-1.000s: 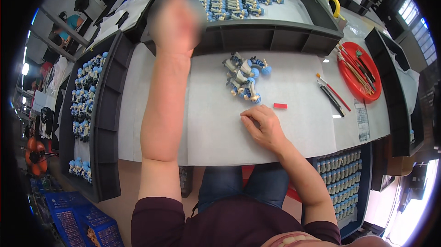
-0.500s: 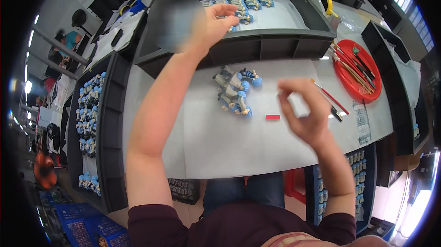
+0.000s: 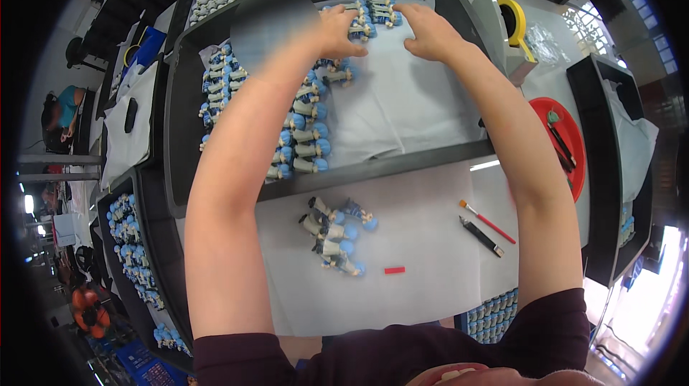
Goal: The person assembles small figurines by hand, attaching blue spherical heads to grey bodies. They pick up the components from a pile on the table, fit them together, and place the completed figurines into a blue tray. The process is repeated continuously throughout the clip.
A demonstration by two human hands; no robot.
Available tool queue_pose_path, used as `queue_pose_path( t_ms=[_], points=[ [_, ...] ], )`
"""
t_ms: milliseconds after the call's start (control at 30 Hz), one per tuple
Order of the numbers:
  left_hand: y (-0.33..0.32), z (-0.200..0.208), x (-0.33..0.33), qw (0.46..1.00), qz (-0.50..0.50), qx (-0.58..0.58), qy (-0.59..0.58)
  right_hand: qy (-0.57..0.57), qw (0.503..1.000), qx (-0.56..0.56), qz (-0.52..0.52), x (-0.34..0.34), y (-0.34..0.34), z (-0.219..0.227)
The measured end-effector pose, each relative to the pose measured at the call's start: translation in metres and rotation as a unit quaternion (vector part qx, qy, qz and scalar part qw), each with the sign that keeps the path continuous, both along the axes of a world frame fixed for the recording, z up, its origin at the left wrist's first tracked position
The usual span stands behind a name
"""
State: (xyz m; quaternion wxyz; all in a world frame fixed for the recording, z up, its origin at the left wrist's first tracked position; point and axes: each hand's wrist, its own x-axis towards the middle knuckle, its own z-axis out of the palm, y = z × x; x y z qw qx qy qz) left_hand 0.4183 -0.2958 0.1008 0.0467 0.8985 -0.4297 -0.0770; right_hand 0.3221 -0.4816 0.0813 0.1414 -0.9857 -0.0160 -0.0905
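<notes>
Seen from above, two bare hands work inside a large rectangular black plastic tray (image 3: 402, 163) lined with white paper (image 3: 387, 113). Small blue-haired figurines in blue and pale grey (image 3: 371, 15) lie in a short cluster near the tray's far side, between the hands. The left hand (image 3: 340, 33) curves over the cluster's left side, thumb apart from the fingers; whether it grips a figurine cannot be told. The right hand (image 3: 432, 33) is spread open, its fingertips right at the cluster's right side. More figurines fill the tray's left part in rows. On a white sheet (image 3: 423, 300) in front, a loose pile of similar figurines (image 3: 334, 235) lies near a small red block (image 3: 395, 270), a red-handled paintbrush (image 3: 489, 223) and a slim black tool (image 3: 482, 237).
</notes>
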Motion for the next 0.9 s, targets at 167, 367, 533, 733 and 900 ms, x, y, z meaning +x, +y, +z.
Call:
queue_pose_path(
  t_ms=[167,367,533,733,900],
  points=[
    [-0.034,-0.023,0.046,0.999,-0.005,0.034,0.010,0.021,1.000,-0.014,0.017,0.064,-0.015,-0.025],
    [-0.057,-0.035,0.070,0.993,0.009,0.113,0.022,0.038,0.998,-0.028,0.029,0.109,-0.032,-0.057],
    [-0.060,-0.038,0.072,0.991,0.040,0.121,0.031,0.118,0.991,-0.056,0.022,0.114,-0.023,-0.046],
    [-0.070,-0.033,0.063,0.986,0.056,0.152,0.042,0.098,0.993,-0.058,0.028,0.109,-0.027,-0.045],
    [-0.067,-0.034,0.054,0.992,0.061,0.101,0.052,0.087,0.996,-0.014,-0.024,0.094,-0.024,-0.039]
  ],
)
